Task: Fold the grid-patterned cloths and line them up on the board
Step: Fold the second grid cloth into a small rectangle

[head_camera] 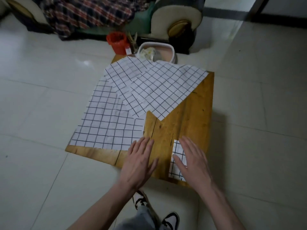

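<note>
A wooden board (187, 125) lies on the tiled floor. Several white cloths with a black grid are spread flat and overlapping on it: one at the left (106, 120), one in the middle (123, 80), one at the back right (167, 87). A small folded grid cloth (177, 156) sits at the board's near right corner. My right hand (192, 161) lies flat on that folded cloth, fingers straight. My left hand (139, 163) rests flat on the bare board beside the left cloth's near corner, fingers straight.
Behind the board stand a white basket (172, 52) with crumpled material inside and a red container (118, 41). A sofa with a plaid blanket (86, 15) fills the back. My shoes (171, 219) are on the floor below the board's near edge.
</note>
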